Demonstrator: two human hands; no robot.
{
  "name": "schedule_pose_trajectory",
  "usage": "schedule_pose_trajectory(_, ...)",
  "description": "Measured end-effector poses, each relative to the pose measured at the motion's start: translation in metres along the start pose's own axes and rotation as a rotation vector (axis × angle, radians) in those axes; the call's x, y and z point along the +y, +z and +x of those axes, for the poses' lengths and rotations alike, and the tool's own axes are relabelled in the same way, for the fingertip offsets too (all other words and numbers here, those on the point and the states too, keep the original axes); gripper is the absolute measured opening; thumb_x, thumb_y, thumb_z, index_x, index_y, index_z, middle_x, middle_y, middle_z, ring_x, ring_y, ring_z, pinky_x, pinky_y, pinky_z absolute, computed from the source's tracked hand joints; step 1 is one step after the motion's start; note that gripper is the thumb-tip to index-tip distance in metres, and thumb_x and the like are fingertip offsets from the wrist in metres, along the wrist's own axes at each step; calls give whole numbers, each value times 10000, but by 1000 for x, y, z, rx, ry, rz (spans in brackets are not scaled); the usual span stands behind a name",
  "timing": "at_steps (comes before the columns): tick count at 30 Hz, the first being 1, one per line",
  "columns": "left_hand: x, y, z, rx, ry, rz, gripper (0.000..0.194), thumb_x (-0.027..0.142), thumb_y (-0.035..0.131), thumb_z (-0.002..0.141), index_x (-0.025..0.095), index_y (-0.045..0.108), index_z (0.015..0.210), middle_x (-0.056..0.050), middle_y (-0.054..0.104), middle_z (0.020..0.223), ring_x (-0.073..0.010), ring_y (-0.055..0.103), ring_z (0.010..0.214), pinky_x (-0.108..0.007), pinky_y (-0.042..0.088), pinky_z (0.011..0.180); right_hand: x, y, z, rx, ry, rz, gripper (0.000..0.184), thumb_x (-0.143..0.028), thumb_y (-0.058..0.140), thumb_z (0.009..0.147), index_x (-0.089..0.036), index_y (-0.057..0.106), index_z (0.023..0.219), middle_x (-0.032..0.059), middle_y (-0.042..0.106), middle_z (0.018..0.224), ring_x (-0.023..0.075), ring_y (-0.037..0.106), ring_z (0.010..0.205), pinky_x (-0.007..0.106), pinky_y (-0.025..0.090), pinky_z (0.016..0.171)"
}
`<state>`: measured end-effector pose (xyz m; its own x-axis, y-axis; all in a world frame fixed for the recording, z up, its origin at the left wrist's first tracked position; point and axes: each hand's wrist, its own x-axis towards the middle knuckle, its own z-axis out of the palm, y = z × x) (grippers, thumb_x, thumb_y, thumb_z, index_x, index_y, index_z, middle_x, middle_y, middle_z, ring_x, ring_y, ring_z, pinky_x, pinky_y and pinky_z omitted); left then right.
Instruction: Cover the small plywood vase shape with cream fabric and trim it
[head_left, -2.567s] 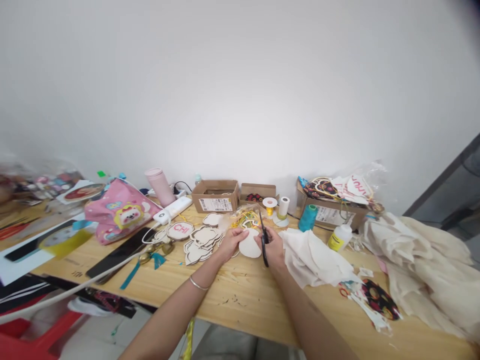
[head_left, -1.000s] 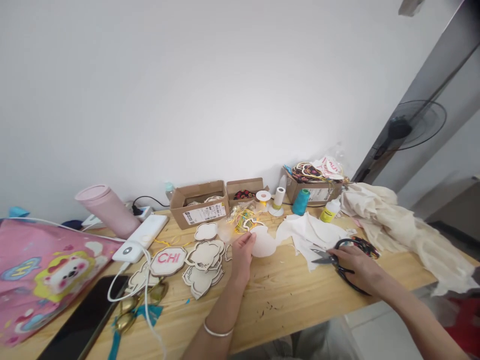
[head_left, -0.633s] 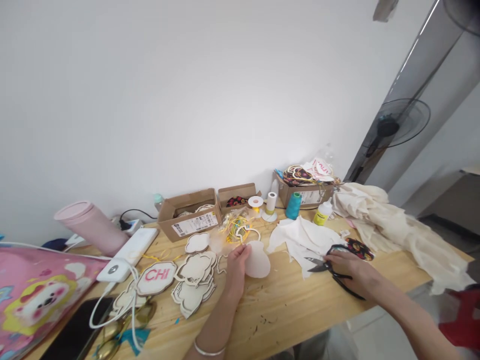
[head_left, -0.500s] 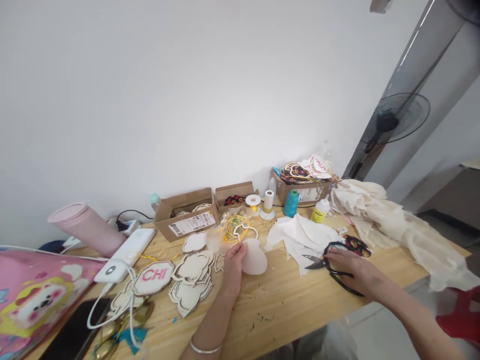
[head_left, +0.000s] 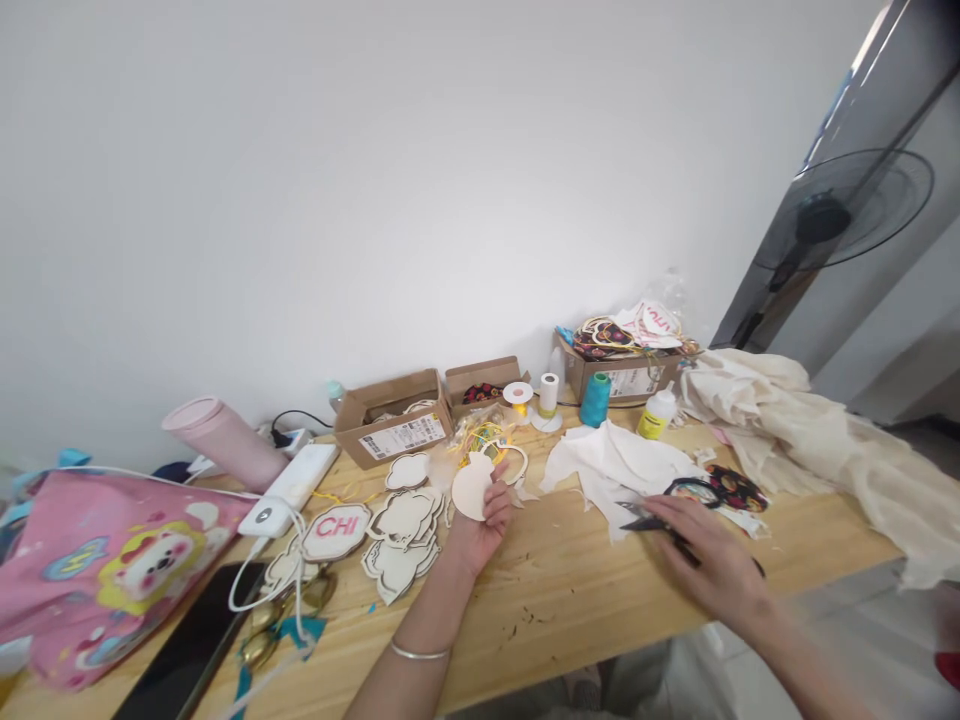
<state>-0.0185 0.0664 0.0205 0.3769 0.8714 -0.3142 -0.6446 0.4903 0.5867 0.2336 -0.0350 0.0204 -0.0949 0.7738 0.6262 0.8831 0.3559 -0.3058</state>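
Observation:
My left hand (head_left: 491,515), palm turned up, holds a flat cream gourd-shaped piece (head_left: 470,490) by its right edge, with the fingers curled against it. My right hand (head_left: 697,545) rests over black-handled scissors (head_left: 637,516), its fingers and thumb on either side of the handles. The blades point left and lie at the edge of a white cloth (head_left: 615,465); the hand covers part of the handles. Just behind my left hand is a thin gourd-shaped frame (head_left: 516,460). A dark patterned fabric piece (head_left: 739,490) lies beyond the scissors.
Cream shaped plaques (head_left: 405,530) lie left of my hand, near a "CHI" plaque (head_left: 336,530). Behind stand cardboard boxes (head_left: 394,425), a teal thread cone (head_left: 595,402) and a glue bottle (head_left: 656,415). Cream fabric (head_left: 795,430) hangs over the right edge. A phone (head_left: 191,645) lies front left.
My left hand has turned over, and the gourd-shaped piece now shows on the hand's left instead of its right. My right hand has moved further over the scissors, which stay at the cloth's edge.

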Motion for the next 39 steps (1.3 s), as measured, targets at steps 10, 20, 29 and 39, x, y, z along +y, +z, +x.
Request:
schedule_pose_trajectory(10,6,21,-19,-143,-178,-115,652,669,389,677,112,562,969,-84,547,735,-141,509,587,-284,447,544,-38,33,20,-128,-43,173,263,-157,484,743,-213,562,987,85,612,946,199,574,885,355,503,750)
schedule_pose_trajectory(20,-5,-7,8,-10,-75,147,322,183,509,771,102,513,1083,-137,634,1000,-212,591,931,-312,469,776,21,18,-21,47,209,-37,219,-229,463,788,-225,597,962,88,605,988,236,538,962,431,431,846)
schedule_pose_trajectory(29,-19,0,2,1,-39,493,553,302,635,687,156,427,1178,-103,672,866,-193,629,725,-277,479,589,16,22,76,-165,1,-88,318,-46,475,728,-235,634,929,74,559,1131,239,460,1070,426,364,885)
schedule_pose_trajectory(39,-12,-9,11,132,375,1021,354,217,680,572,195,640,923,-80,604,1051,-234,512,988,-305,361,825,34,26,144,-212,61,-28,311,-359,428,816,-176,638,678,-4,603,575,106,505,519,197,306,473)
